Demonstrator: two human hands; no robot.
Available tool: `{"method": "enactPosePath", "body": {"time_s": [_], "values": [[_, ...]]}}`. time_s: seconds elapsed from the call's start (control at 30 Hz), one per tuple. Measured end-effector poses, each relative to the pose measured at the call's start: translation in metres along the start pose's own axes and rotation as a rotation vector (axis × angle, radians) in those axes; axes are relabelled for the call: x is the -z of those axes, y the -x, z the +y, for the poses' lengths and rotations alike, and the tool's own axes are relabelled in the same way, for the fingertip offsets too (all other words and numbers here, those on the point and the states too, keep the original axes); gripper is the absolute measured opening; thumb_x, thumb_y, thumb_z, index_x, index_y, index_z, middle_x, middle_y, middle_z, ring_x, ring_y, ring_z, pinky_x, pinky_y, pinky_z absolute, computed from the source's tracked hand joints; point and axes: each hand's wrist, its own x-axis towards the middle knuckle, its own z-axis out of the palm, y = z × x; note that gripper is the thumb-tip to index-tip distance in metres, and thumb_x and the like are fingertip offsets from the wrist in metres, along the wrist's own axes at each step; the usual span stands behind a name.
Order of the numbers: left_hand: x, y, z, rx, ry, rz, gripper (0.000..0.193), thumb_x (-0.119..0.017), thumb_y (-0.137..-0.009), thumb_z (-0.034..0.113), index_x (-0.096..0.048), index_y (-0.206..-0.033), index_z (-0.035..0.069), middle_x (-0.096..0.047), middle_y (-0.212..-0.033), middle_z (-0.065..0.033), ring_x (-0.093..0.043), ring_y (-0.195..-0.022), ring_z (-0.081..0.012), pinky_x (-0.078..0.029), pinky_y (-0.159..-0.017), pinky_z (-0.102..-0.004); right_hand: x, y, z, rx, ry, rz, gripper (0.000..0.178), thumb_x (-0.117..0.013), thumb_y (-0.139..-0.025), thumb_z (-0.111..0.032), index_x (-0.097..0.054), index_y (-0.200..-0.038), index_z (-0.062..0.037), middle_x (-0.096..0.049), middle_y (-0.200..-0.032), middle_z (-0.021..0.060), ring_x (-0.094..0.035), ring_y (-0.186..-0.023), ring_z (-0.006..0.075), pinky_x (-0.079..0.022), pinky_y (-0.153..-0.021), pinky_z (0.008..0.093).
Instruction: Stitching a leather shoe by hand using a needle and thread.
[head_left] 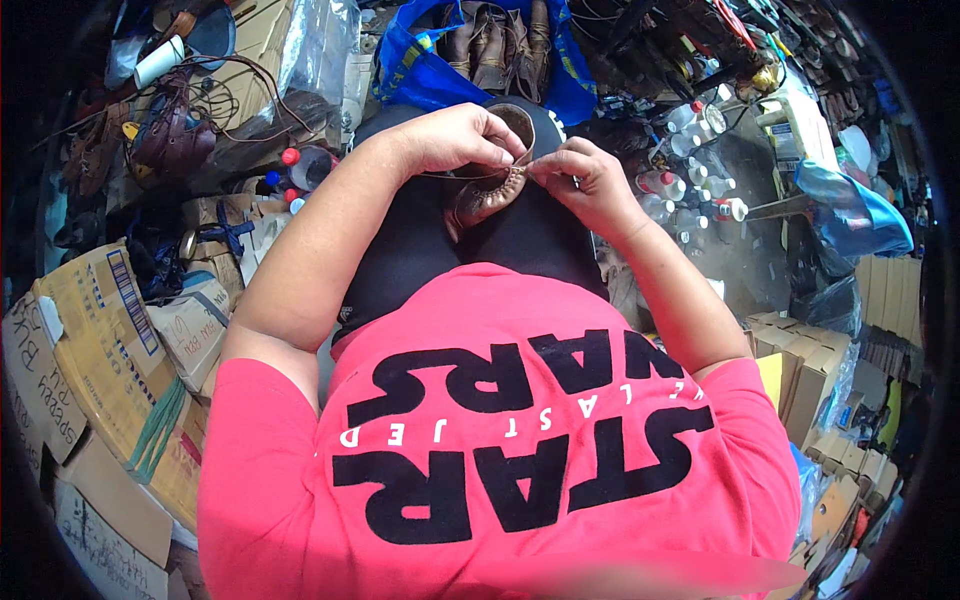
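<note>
A brown leather boot (487, 200) rests between my thighs, its round opening away from me and its toe pointing toward me. A row of light lacing or stitches runs along its edge. With bent fingers, my left hand (465, 140) pinches at this edge beside the opening. Opposite it, my right hand (590, 182) has thumb and forefinger closed on the other side of the same edge. A thin cord shows beneath my left hand. Whether my fingertips also hold the cord is too small to make out.
Just beyond my knees stands a blue bag (400, 60) with several brown boots (490, 50) inside. Several plastic bottles (660, 183) stand at the right. Cardboard boxes (110, 340) are stacked at the left, near dark red leather pieces (175, 130). Blue plastic (865, 215) hangs at the far right.
</note>
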Motion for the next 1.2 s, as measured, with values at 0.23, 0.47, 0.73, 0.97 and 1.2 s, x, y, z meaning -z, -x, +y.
{"method": "enactPosePath", "body": {"time_s": [0.23, 0.47, 0.73, 0.97, 1.2], "values": [[0.0, 0.0, 0.002, -0.006, -0.125, -0.028, 0.032, -0.061, -0.083, 0.01, -0.064, -0.113, -0.001, -0.067, -0.096, -0.0035, -0.061, -0.086, -0.0093, -0.048, -0.083, -0.0254, 0.005, -0.005, -0.036, 0.094, 0.474, -0.103, 0.017, -0.061, -0.075, -0.004, -0.068, -0.089, -0.0108, -0.058, -0.086, 0.011, -0.06, -0.082, 0.0313, -0.049, -0.072, 0.0391], [0.006, -0.007, 0.017, -0.064, -0.554, -0.014, 0.024, -0.063, -0.079, 0.006, -0.064, -0.102, 0.001, -0.065, -0.088, -0.0028, -0.06, -0.085, -0.0112, -0.047, -0.083, -0.0271, 0.006, -0.037, -0.031, 0.145, 0.521, -0.299, 0.015, -0.059, -0.075, -0.004, -0.067, -0.087, -0.0079, -0.059, -0.092, 0.0139, -0.061, -0.089, 0.0355, -0.05, -0.073, 0.0396], [-0.021, 0.059, -0.015, -0.244, -0.747, 0.631, 0.031, -0.068, -0.078, 0.018, -0.063, -0.106, 0.006, -0.061, -0.104, -0.0132, -0.058, -0.1, -0.0276, -0.045, -0.089, -0.0364, 0.02, -0.016, 0.015, -0.439, -0.421, -0.236, 0.027, -0.07, -0.084, -0.025, -0.065, -0.099, -0.0028, -0.058, -0.088, 0.0028, -0.053, -0.082, 0.0141, -0.044, -0.079, 0.027], [0.019, 0.114, -0.008, 0.185, -0.438, 0.621, 0.028, -0.055, -0.093, 0.028, -0.065, -0.082, 0.004, -0.057, -0.081, -0.0048, -0.056, -0.081, -0.0138, -0.045, -0.073, -0.0299, 0.001, -0.01, 0.06, -0.22, 0.067, 0.247, 0.024, -0.068, -0.084, -0.025, -0.06, -0.089, -0.0027, -0.058, -0.083, 0.0073, -0.059, -0.081, 0.0249, -0.048, -0.072, 0.0316], [-0.017, 0.059, -0.006, -0.595, 1.062, 0.413, 0.043, -0.04, -0.1, 0.034, -0.04, -0.062, 0.013, -0.053, -0.075, -0.0053, -0.052, -0.073, -0.0194, -0.043, -0.08, -0.0356, -0.005, -0.022, 0.032, -0.39, -2.032, 0.188, 0.044, -0.04, -0.098, -0.042, -0.049, -0.069, -0.0102, -0.047, -0.064, 0.0013, -0.047, -0.062, 0.0155, -0.043, -0.071, 0.0339]]}}
